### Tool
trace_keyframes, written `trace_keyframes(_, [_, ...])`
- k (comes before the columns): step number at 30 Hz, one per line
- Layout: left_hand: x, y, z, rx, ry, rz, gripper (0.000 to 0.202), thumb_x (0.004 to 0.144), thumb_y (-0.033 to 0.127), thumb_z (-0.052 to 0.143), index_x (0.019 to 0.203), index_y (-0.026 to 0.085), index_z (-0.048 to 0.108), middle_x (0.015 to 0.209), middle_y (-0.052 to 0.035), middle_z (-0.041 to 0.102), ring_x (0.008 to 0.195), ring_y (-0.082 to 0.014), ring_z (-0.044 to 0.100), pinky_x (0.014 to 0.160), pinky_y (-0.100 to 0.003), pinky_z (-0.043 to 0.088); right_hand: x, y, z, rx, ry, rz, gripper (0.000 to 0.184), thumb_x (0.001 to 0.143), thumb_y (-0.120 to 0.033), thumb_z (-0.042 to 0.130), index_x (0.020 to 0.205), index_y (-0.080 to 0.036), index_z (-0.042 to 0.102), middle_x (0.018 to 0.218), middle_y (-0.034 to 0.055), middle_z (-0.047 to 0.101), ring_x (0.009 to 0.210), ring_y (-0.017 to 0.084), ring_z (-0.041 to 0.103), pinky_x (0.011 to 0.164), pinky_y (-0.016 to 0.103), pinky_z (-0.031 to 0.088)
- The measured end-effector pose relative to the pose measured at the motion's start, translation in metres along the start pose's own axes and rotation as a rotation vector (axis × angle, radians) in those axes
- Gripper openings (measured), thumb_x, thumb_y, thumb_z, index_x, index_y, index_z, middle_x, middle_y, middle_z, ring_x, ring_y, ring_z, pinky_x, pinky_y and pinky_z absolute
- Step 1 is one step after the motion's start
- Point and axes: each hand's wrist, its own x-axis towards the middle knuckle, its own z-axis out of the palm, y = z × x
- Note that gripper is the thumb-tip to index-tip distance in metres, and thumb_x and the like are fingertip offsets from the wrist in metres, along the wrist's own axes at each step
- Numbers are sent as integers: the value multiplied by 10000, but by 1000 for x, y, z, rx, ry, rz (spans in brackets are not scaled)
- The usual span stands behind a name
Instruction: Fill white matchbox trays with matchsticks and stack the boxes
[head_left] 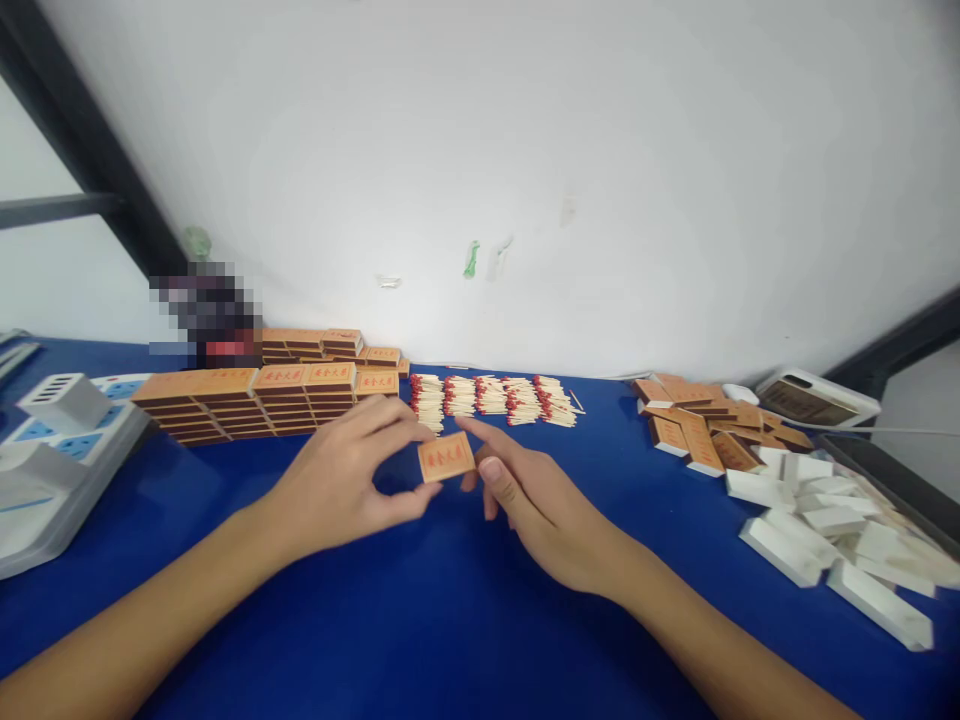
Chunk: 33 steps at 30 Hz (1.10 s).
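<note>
A small orange matchbox [447, 457] with red lettering is held above the blue table, in front of the match piles. My left hand [352, 470] pinches it by its left end between thumb and fingers. My right hand [540, 500] is at the box's right end with thumb and fingers apart; its index fingertip reaches behind the box's upper right corner. I cannot tell whether it touches the box. Just beyond the hands lie several neat piles of red-tipped matches [491, 396]. Left of them stand stacked matchboxes [304, 390] in rows.
Loose orange matchbox sleeves [694, 425] lie at the right, with a heap of white inner trays [817, 510] nearer. Behind them is a white device [817, 398] with a cable. A white and blue power strip [75, 440] sits at the left. A white wall [525, 180] rises behind the table.
</note>
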Motion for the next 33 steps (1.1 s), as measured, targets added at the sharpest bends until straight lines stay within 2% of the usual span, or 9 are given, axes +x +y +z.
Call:
trace_keyframes(4, [21, -31, -28, 168, 40, -64, 292, 936, 414, 728, 1151, 219, 753, 1152, -91, 680, 1130, -278, 646, 1020, -444, 529, 7, 13, -14, -302, 139, 1, 610, 1130, -556, 304, 1544, -163, 519, 1072, 127, 757, 1002, 283, 721, 875, 431, 527])
trace_keyframes(8, [33, -64, -44, 248, -32, -144, 389, 928, 543, 683, 1153, 241, 780, 1221, -108, 672, 1208, -324, 599, 1078, -520, 495, 10, 21, -19, -351, 179, -18, 544, 1135, -526, 306, 1418, -166, 599, 1134, 151, 772, 1065, 290, 723, 906, 425, 521])
trace_keyframes(11, [35, -79, -46, 233, -123, -217, 487, 878, 626, 689, 1172, 247, 776, 1288, -109, 667, 1268, -340, 586, 1108, -528, 482, 12, 20, -20, -367, 182, -47, 463, 1143, -493, 314, 1291, -191, 633, 1155, 127, 761, 1042, 265, 706, 879, 386, 498])
trace_keyframes(13, [34, -85, -48, 225, -150, -251, 510, 857, 657, 689, 1158, 255, 776, 1318, -99, 671, 1297, -337, 581, 1145, -516, 461, 13, 18, -21, -383, 159, -57, 438, 1151, -474, 292, 1104, -207, 637, 1049, 92, 743, 928, 233, 676, 793, 345, 463])
trace_keyframes(17, [33, -90, -53, 212, -207, -293, 562, 834, 703, 685, 1161, 255, 772, 1365, -95, 681, 1336, -339, 566, 1177, -510, 440, 13, 17, -22, -411, 138, -70, 453, 1158, -460, 267, 828, -230, 477, 834, 29, 626, 738, 184, 541, 685, 312, 366])
trace_keyframes(24, [32, -99, -60, 155, -261, -296, 526, 828, 661, 703, 1162, 261, 780, 1395, -83, 695, 1322, -324, 604, 1179, -535, 453, 15, 19, -26, -410, 136, -37, 473, 1156, -484, 264, 813, -228, 464, 815, 23, 603, 749, 178, 538, 715, 314, 370])
trace_keyframes(29, [34, -95, -62, 182, -298, -319, 638, 799, 649, 774, 1299, 254, 743, 1414, -112, 684, 1288, -335, 637, 1128, -525, 506, 15, 21, -27, -403, 132, -16, 493, 1152, -508, 260, 801, -231, 467, 819, 30, 620, 756, 184, 555, 709, 315, 366])
trace_keyframes(31, [35, -85, -61, 212, -266, -283, 696, 818, 684, 763, 1350, 238, 712, 1386, -129, 693, 1282, -345, 637, 1104, -513, 521, 15, 22, -26, -404, 132, -13, 493, 1153, -504, 262, 798, -230, 468, 817, 32, 628, 759, 185, 562, 705, 314, 361])
trace_keyframes(33, [36, -70, -56, 270, -124, -207, 730, 861, 671, 740, 1415, 204, 653, 1367, -150, 692, 1303, -357, 619, 1114, -514, 506, 15, 22, -25, -418, 135, -16, 498, 1154, -496, 259, 795, -228, 475, 810, 32, 633, 757, 184, 564, 698, 311, 353])
